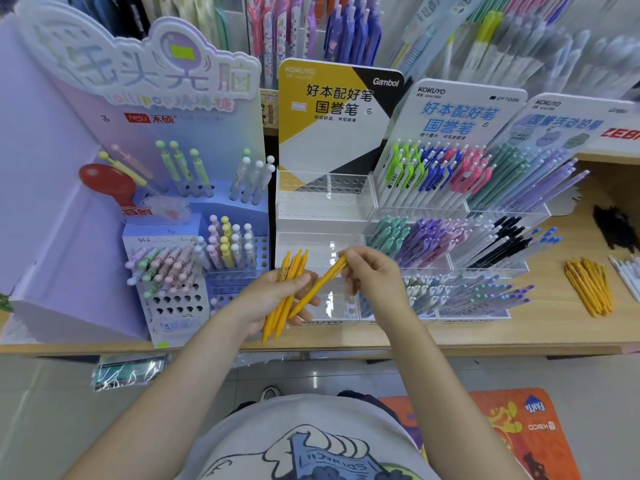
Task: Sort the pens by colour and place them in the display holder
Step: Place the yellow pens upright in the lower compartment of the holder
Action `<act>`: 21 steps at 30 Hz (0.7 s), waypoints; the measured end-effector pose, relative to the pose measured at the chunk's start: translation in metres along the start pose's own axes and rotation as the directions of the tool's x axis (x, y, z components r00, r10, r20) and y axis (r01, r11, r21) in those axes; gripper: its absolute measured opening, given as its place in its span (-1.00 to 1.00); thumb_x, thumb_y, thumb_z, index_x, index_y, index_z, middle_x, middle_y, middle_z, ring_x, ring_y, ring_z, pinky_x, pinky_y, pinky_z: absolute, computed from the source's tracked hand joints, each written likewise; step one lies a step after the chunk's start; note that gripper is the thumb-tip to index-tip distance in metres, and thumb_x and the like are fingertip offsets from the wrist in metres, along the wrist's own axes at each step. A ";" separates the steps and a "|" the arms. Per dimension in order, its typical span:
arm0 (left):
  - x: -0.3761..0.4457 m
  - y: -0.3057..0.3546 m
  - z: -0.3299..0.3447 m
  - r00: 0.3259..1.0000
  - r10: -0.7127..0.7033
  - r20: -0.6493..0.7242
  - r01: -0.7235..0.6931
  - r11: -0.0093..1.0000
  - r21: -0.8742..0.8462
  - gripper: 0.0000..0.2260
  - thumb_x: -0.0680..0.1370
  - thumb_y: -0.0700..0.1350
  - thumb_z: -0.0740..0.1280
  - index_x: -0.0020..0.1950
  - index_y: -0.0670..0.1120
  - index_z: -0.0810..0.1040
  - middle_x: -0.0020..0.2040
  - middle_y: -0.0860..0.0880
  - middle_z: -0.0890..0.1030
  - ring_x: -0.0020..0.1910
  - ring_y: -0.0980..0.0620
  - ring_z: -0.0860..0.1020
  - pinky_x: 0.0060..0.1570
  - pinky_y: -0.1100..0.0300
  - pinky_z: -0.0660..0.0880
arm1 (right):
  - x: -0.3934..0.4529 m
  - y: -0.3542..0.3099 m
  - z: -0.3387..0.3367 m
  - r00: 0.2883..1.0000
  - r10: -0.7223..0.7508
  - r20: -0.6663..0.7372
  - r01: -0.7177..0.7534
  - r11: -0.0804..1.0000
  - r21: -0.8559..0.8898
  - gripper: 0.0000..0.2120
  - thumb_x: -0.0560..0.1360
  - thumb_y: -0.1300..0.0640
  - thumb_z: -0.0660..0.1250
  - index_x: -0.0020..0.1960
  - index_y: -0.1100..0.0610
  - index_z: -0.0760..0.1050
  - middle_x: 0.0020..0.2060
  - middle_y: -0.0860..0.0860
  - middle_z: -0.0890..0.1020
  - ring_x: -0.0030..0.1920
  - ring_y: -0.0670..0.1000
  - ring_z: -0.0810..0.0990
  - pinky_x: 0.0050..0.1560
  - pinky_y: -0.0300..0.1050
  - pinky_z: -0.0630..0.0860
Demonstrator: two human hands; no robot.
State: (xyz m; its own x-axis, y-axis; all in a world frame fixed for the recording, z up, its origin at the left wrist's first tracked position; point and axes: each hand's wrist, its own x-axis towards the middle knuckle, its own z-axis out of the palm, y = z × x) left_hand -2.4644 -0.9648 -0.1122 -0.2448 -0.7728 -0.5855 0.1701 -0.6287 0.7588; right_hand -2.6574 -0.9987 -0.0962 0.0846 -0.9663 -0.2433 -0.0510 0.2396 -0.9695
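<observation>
At far left, a lilac lollipop-pen stand [194,216] on the wooden shelf [540,327], stocked with pastel pens. In front of it, left hand [277,299] clenched round a bundle of yellow pens [284,299], clip ends fanned above the fingers, tips pointed down past the palm. Across the bundle, one more yellow pen [320,285], slanted, upper end pinched in the fingertips of the right hand [375,275], lower end against the left hand's fingers. Behind both hands, a clear tiered display holder [322,216] under a yellow card, tiers unfilled. Further right, filled holders [460,216] of coloured pens. Far right, on the shelf, loose yellow pens [588,289], black pens [614,230].
</observation>
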 end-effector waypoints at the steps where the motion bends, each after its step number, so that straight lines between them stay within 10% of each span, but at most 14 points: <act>1: 0.001 -0.001 -0.002 0.999 0.001 -0.034 -0.002 1.000 -0.025 -0.75 0.63 -0.05 0.29 0.24 -0.15 0.55 -0.11 -0.16 0.71 -0.32 -0.07 0.66 -0.36 0.17 0.59 | -0.001 -0.002 -0.007 0.999 -0.013 -0.045 0.014 1.000 0.021 -0.85 0.61 0.21 0.28 0.00 0.24 0.61 -0.36 0.06 0.57 -0.45 0.02 0.48 -0.42 -0.16 0.45; 9: 0.006 -0.005 -0.011 0.995 0.045 -0.091 -0.053 0.995 -0.090 -0.78 0.65 -0.26 0.23 0.30 -0.15 0.48 -0.01 -0.15 0.71 -0.18 -0.05 0.70 -0.27 0.18 0.61 | 0.000 0.005 -0.029 0.965 -0.172 -0.200 0.156 0.984 -0.092 -0.87 0.61 0.26 0.27 -0.01 0.15 0.59 -0.32 0.11 0.59 -0.38 0.02 0.55 -0.34 -0.18 0.56; 21: -0.002 -0.003 -0.013 0.998 0.054 -0.028 -0.057 0.991 -0.120 -0.77 0.66 -0.12 0.23 0.30 -0.09 0.50 0.00 -0.23 0.69 -0.23 -0.12 0.67 -0.32 0.11 0.62 | 0.014 0.056 -0.005 0.963 -0.268 -0.017 0.213 0.804 -0.555 -0.88 0.60 0.18 0.31 0.05 0.11 0.62 -0.29 0.03 0.65 -0.29 0.00 0.63 -0.17 0.02 0.60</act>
State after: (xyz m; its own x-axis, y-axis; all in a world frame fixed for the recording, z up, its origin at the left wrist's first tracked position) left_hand -2.4515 -0.9624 -0.1170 -0.2084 -0.8078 -0.5514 0.2969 -0.5894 0.7513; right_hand -2.6641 -0.9989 -0.1534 0.0780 -0.9966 0.0256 -0.5757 -0.0660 -0.8150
